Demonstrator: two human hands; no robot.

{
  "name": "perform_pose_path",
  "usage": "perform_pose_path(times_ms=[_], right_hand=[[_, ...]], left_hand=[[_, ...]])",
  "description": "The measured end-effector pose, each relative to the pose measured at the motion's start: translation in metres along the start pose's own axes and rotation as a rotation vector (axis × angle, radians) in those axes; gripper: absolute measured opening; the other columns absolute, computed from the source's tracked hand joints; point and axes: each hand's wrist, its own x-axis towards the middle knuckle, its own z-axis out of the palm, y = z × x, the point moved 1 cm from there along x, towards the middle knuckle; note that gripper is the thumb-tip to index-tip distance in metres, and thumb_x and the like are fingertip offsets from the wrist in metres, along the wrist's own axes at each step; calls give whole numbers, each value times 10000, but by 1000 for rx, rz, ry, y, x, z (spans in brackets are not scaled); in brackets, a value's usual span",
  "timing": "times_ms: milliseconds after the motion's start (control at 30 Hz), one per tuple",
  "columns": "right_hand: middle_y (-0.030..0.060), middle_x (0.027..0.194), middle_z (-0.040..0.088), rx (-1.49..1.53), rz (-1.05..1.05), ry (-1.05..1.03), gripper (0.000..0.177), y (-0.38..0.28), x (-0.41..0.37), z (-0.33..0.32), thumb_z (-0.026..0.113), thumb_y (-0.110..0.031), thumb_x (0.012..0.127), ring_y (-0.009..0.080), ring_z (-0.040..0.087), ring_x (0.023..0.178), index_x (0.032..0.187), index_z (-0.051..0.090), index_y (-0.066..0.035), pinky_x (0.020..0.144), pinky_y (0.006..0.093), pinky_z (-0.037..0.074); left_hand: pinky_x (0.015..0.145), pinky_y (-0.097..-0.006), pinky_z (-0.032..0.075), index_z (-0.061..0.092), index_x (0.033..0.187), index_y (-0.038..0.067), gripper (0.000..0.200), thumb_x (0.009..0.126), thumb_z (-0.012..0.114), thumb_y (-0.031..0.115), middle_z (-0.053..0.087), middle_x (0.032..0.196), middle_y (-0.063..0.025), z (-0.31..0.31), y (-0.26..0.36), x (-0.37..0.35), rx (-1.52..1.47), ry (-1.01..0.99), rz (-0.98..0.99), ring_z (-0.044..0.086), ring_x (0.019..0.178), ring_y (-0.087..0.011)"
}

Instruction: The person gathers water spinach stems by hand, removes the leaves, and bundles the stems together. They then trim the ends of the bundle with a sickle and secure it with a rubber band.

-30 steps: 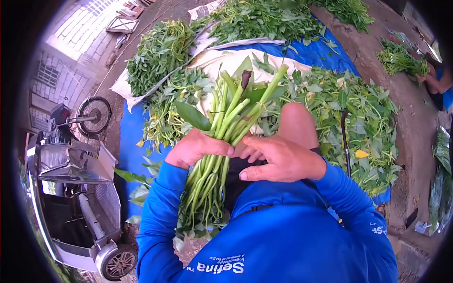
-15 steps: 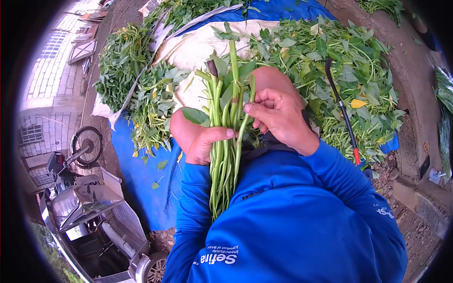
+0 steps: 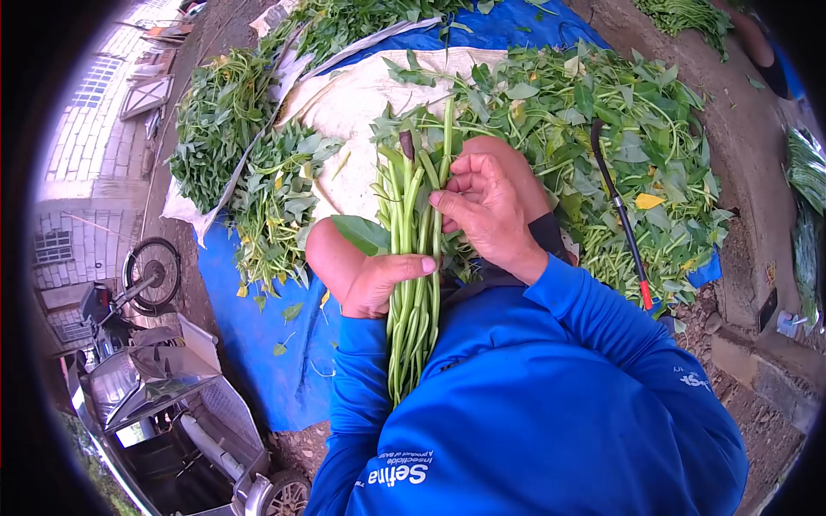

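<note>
My left hand (image 3: 383, 282) is wrapped round a bundle of long green leafy-vegetable stems (image 3: 411, 314), with its thumb across the front. The cut ends point away from me and the thin ends reach down to my blue shirt. One stem top is dark and withered. At the right edge of the bundle's upper part, my right hand (image 3: 489, 213) has its fingers curled and its thumb against a green stem (image 3: 436, 225). A large leaf (image 3: 361, 234) sticks out to the left, over my knee.
Heaped greens (image 3: 632, 112) lie on the right, with a black curved rod (image 3: 621, 215) with a red end on top. More greens (image 3: 280, 211) lie on the left. Beneath are a pale sack (image 3: 344, 99) and blue tarp (image 3: 258, 344). A motorcycle with a metal sidecar (image 3: 163, 378) stands lower left.
My right hand has shifted slightly up and left along the bundle's edge. My left hand still grips the stems, now slightly lower in view. The view itself has moved a little.
</note>
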Motion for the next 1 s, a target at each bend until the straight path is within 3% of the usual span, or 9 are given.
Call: perform_pose_path(times_ms=[167,267,367,500,533,633,733,833,1000], right_hand=[[86,999,675,-45,168,-65,324,1,2,-8,806,-101,986,108,684,811,1228,628,22,661,273,596],[37,948,674,-317,-339,-65,277,16,2,-6,814,-133,992,90,663,825,1185,684,18,697,263,570],[-11,948,660,-210,-217,-162,298,35,20,-16,772,-47,1013,53,633,812,1287,660,-19,727,211,545],[68,1102,656,-199,-110,-8,412,2,9,-18,831,-159,963,105,641,845,1297,642,-8,734,263,549],[114,1243,637,-357,-222,85,413,-13,1,-20,838,-125,905,196,656,986,1272,667,-46,821,331,580],[147,1424,587,-1089,-829,-211,477,-82,-2,-29,859,-193,866,343,589,1295,1301,691,-90,1112,478,492],[169,1566,522,-1394,-1007,-515,540,-104,12,-30,877,-299,798,445,417,1492,1297,722,-163,1205,581,375],[158,1634,475,-1474,-901,-649,526,-123,29,-44,870,-376,810,451,359,1551,1284,726,-201,1213,628,344],[168,1510,550,-1392,-507,-524,581,-102,21,-37,784,-299,764,386,419,1525,1336,692,-247,1242,721,152]], left_hand=[[845,-364,599,744,1203,-79,459,867,855,213,777,1037,-173,-1,-6,4,-15,41,-13,752,919,-253],[789,-350,608,724,1211,-57,439,859,841,179,768,993,-151,17,3,5,25,-34,-54,747,893,-237],[755,-332,601,687,1312,-38,505,843,835,83,748,977,-99,23,2,11,-119,-27,67,725,826,-192],[703,-338,589,656,1332,-26,544,818,809,61,730,940,-90,33,12,5,-85,20,146,708,798,-184],[714,-327,578,660,1341,-36,550,819,805,60,721,884,-75,30,12,3,-86,17,73,696,804,-173],[728,-322,571,665,1318,-46,520,819,777,51,704,828,-65,28,7,11,66,41,86,683,813,-171],[750,-331,572,677,1249,-34,476,785,764,26,709,922,-75,50,16,6,43,-13,42,683,837,-181],[751,-332,571,648,1300,-24,550,766,771,10,709,1020,-81,58,21,4,45,-38,54,684,847,-186],[806,-324,572,653,1319,-14,572,757,760,-13,716,1061,-67,47,11,0,25,-45,27,684,931,-174]])
